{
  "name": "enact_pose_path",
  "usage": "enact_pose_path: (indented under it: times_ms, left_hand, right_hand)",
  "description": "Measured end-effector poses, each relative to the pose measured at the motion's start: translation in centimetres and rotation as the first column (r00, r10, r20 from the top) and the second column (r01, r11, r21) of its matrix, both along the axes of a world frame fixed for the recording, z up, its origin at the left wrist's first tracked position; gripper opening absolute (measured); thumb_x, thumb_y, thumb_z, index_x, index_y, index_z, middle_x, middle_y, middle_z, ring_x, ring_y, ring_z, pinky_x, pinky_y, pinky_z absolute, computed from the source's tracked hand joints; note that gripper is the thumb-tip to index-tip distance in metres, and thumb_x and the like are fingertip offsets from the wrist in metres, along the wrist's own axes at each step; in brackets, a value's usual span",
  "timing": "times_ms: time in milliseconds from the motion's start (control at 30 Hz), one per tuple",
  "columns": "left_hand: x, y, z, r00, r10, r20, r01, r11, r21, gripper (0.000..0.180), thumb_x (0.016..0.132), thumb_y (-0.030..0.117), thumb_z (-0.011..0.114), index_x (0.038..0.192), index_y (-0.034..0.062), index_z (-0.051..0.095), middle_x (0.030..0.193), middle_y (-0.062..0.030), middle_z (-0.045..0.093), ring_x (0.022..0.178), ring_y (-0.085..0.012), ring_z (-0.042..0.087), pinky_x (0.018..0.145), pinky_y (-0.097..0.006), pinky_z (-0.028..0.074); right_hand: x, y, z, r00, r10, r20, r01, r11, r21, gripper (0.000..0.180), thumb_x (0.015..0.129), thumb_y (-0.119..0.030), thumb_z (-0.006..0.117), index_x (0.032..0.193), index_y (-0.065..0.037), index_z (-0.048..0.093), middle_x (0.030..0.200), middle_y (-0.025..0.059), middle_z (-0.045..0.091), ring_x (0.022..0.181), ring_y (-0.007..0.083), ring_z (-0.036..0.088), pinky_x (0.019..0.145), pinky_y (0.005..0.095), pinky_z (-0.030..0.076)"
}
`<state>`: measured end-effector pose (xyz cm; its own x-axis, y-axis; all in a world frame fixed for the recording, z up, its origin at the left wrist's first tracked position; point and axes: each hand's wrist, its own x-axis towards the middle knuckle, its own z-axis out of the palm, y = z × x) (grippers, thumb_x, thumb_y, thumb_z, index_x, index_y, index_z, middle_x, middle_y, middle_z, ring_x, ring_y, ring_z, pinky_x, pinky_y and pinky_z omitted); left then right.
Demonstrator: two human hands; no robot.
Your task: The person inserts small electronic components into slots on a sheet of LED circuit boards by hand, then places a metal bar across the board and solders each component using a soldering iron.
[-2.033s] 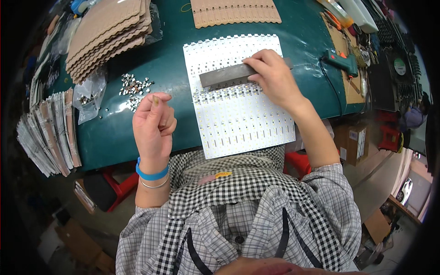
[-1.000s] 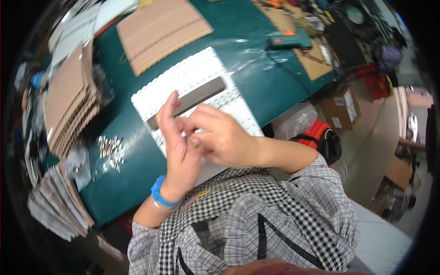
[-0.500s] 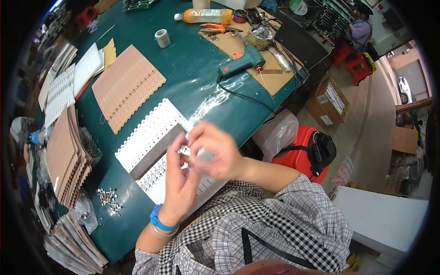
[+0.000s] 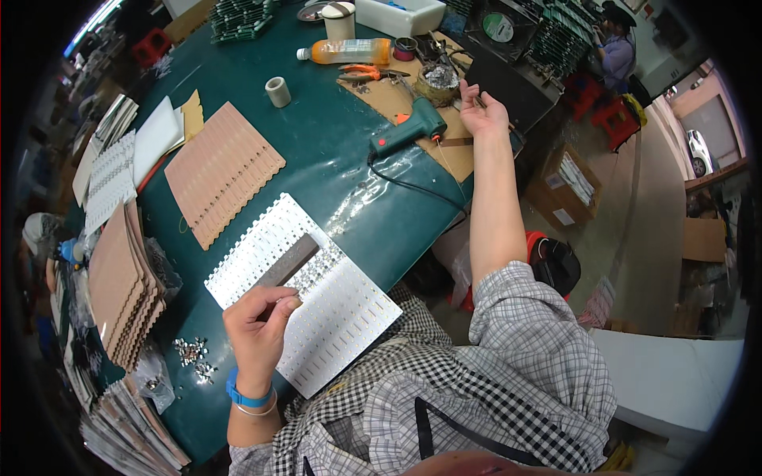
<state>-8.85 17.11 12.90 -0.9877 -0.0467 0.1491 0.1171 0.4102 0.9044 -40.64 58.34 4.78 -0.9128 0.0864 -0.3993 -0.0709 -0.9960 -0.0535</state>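
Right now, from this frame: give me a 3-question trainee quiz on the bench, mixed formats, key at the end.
1. True or false: the left hand rests at the end of the grey bar lying on the white perforated panel.
2. Multiple choice: the right hand reaches out beside which tool? A) the green glue gun B) a hammer C) a paintbrush
3. Fill in: the small loose metal parts lie on the green table to the ____ of the left hand.

Key
1. True
2. A
3. left
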Motion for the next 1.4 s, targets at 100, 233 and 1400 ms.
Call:
enact_pose_path:
  times_ms: [100, 233, 1400]
  left_hand:
    - [0.3, -1.1, -0.2, 0.997, 0.053, 0.051, -0.049, 0.996, -0.071, 0.005, 0.086, 0.003, 0.072, 0.088, -0.0018, 0.069, 0.069, -0.0024, 0.062, 0.061, -0.006, 0.052, 0.057, -0.021, 0.042]
    - [0.1, -2.2, 1.0, 0.994, 0.067, 0.089, -0.05, 0.982, -0.181, 0.009, 0.093, 0.003, 0.063, 0.089, -0.0055, 0.063, 0.072, -0.0002, 0.058, 0.068, -0.0053, 0.048, 0.06, -0.022, 0.04]
    - [-9.2, -2.1, -7.1, 0.963, -0.257, -0.075, 0.151, 0.754, -0.639, 0.024, 0.079, 0.006, 0.063, 0.104, 0.0049, 0.065, 0.092, -0.0089, 0.07, 0.073, -0.0258, 0.068, 0.061, -0.036, 0.054]
  right_hand:
    - [-1.4, 0.8, -0.5, 0.998, -0.036, -0.042, 0.025, 0.969, -0.247, 0.042, 0.102, -0.016, 0.043, 0.132, 0.012, 0.035, 0.128, 0.0302, 0.049, 0.078, 0.023, 0.066, 0.061, 0.0291, 0.06]
    - [-4.2, 0.9, -0.8, 0.994, -0.083, -0.069, 0.047, 0.908, -0.416, 0.046, 0.099, -0.016, 0.05, 0.135, 0.01, 0.036, 0.129, 0.0262, 0.049, 0.072, 0.0197, 0.067, 0.056, 0.0256, 0.06]
    - [19.6, -12.5, 2.6, 0.821, 0.273, -0.501, 0.283, 0.567, 0.773, 0.047, 0.102, -0.027, 0.046, 0.137, 0.005, 0.047, 0.084, 0.0116, 0.061, 0.063, 0.0146, 0.049, 0.056, 0.0262, 0.038]
